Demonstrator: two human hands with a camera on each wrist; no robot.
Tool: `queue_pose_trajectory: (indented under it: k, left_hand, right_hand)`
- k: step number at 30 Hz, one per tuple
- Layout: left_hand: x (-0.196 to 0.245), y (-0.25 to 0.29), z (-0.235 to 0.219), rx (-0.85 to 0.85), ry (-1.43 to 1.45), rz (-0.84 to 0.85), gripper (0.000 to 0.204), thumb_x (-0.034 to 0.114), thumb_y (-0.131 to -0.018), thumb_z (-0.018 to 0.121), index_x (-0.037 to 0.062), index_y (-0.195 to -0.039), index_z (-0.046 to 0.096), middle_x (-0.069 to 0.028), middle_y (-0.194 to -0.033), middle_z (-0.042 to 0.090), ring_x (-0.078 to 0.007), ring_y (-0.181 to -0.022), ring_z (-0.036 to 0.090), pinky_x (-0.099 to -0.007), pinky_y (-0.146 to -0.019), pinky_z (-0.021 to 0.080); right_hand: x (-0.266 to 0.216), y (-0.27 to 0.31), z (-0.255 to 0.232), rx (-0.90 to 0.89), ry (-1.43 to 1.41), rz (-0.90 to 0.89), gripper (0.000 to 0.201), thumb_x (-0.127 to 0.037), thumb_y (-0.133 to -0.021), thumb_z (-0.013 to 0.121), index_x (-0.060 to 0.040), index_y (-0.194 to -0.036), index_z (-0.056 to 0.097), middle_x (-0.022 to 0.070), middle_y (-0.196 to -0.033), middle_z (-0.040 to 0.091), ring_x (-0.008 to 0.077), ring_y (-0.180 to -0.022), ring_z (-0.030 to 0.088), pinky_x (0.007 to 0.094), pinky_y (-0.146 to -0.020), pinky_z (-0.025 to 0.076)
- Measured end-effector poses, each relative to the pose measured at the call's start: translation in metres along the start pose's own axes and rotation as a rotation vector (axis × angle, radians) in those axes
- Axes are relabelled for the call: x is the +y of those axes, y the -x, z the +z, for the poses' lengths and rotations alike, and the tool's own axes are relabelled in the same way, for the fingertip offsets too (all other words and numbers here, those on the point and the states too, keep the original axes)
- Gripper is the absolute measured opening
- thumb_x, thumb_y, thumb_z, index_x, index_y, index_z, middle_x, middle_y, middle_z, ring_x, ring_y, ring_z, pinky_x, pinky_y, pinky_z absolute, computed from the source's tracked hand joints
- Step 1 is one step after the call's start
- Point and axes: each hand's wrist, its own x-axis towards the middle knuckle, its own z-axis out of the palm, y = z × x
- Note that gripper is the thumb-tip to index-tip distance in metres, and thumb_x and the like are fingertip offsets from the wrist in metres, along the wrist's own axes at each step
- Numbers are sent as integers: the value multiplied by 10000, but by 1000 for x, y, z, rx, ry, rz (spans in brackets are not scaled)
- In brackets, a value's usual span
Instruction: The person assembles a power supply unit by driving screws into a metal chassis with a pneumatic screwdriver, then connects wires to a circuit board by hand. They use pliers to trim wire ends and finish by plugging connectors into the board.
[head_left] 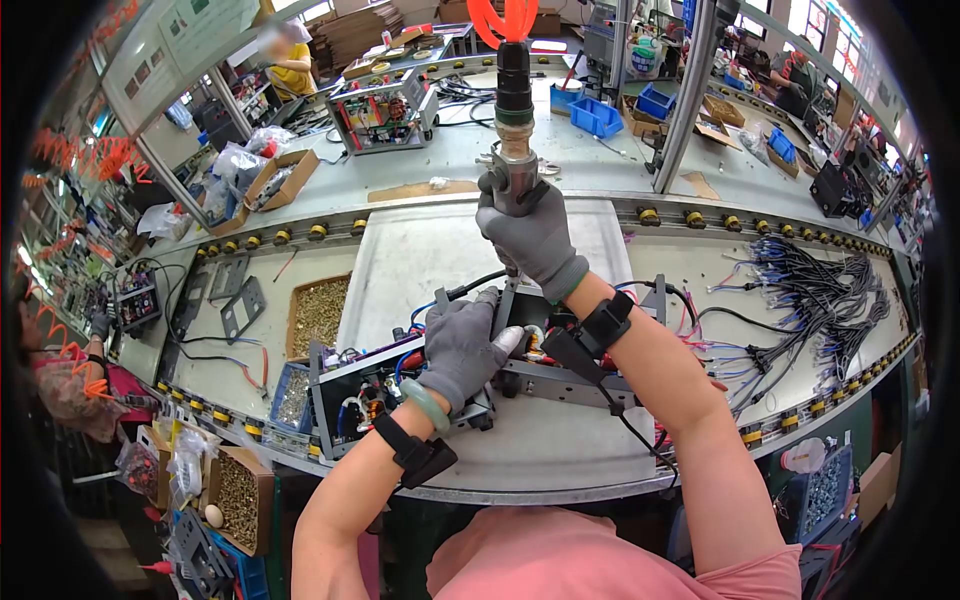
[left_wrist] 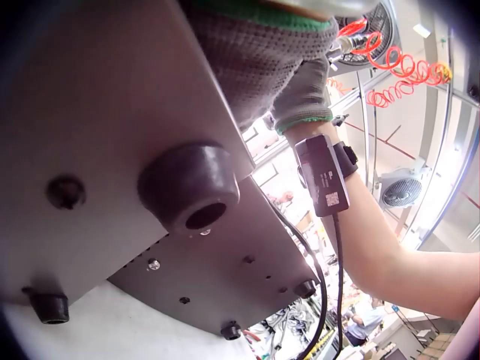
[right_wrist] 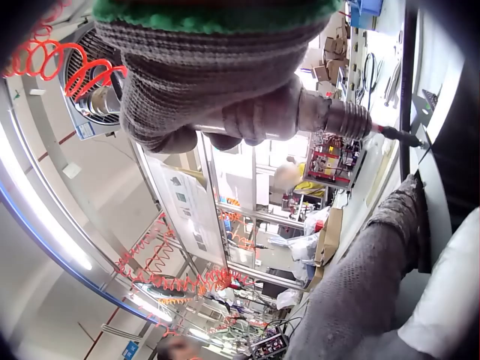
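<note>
My gloved right hand grips a power screwdriver upright below an orange coiled hose. In the right wrist view its thin bit points down at a dark metal edge, close to my left fingertips. My gloved left hand holds the metal chassis at its upper edge, thumb toward the right. Wires and parts show inside it. The left wrist view looks at its dark underside with black rubber feet. A second chassis stands beside it on the right.
A bundle of black cables lies at the right. Left are a box of small brass-coloured parts, a blue bin and loose metal brackets. Roller rails edge the bench. Another assembled unit stands at the back.
</note>
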Motion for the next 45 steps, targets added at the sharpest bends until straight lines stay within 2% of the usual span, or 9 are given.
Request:
queue_pose_trajectory:
  k: [15,18,21,26,29,33,35,40,45]
  left_hand:
    - [-2,0,4,-12,11,-6,529,463,-865,657,99,-1246,610,-108,-978,691,-282,-1014,621,-444,-990,372]
    - [5,0,-2,-16,-74,-18,516,458,-882,642,94,-1247,604,-148,-1004,702,-340,-1062,627,-469,-1017,378]
    - [12,-1,-11,-124,-51,-72,557,461,-881,646,100,-1299,573,-159,-1049,696,-347,-1088,614,-454,-1070,343]
    - [9,-2,-3,151,-336,138,628,468,-891,610,123,-1402,495,-135,-1235,619,-297,-1181,561,-561,-1126,256]
    - [11,-14,-17,-89,-418,210,703,477,-906,563,128,-1492,395,-139,-1309,586,-291,-1228,537,-580,-1159,182]
    - [11,-21,-31,-114,-478,314,623,482,-909,571,162,-1435,478,-123,-1157,650,-287,-1135,592,-520,-1071,344]
    - [15,-25,-57,-460,-170,158,590,477,-917,568,136,-1396,514,-121,-1036,688,-294,-1028,641,-434,-984,409]
    - [-3,-12,-25,-176,-206,314,534,437,-908,598,113,-1331,559,-115,-995,693,-303,-957,653,-414,-891,444]
    - [1,-7,-19,-132,-243,303,516,407,-905,603,114,-1327,556,-112,-988,692,-320,-917,656,-443,-908,440]
  right_hand:
    - [1,-4,-12,-112,-158,66,289,-50,-779,707,-27,-1058,633,20,-888,671,71,-812,612,256,-747,511]
    - [-8,12,5,6,-66,-330,286,-32,-759,721,-28,-1030,627,0,-817,662,71,-762,613,257,-714,513]
    - [-75,23,6,36,-41,-437,255,-29,-767,707,-26,-1011,633,-1,-824,660,70,-754,611,259,-699,512]
    - [-155,75,-14,-44,-284,-232,322,21,-765,658,-24,-1081,616,33,-876,652,89,-669,592,252,-551,477]
    - [-149,130,-38,-15,-327,-60,417,51,-764,643,-47,-1165,580,43,-950,643,106,-689,613,241,-534,483]
    - [-125,173,-67,136,-100,-17,427,80,-758,635,-60,-1157,584,53,-945,642,106,-734,628,242,-549,503]
    - [-122,184,-83,166,-65,30,449,27,-753,638,-89,-1181,567,62,-960,613,140,-774,628,270,-583,515]
    - [-114,178,-80,212,-300,-29,422,47,-803,593,-74,-1205,546,76,-987,611,148,-802,642,244,-558,489]
    - [-97,137,-52,181,-413,-60,419,73,-798,613,-76,-1185,551,56,-966,611,125,-746,625,243,-518,468]
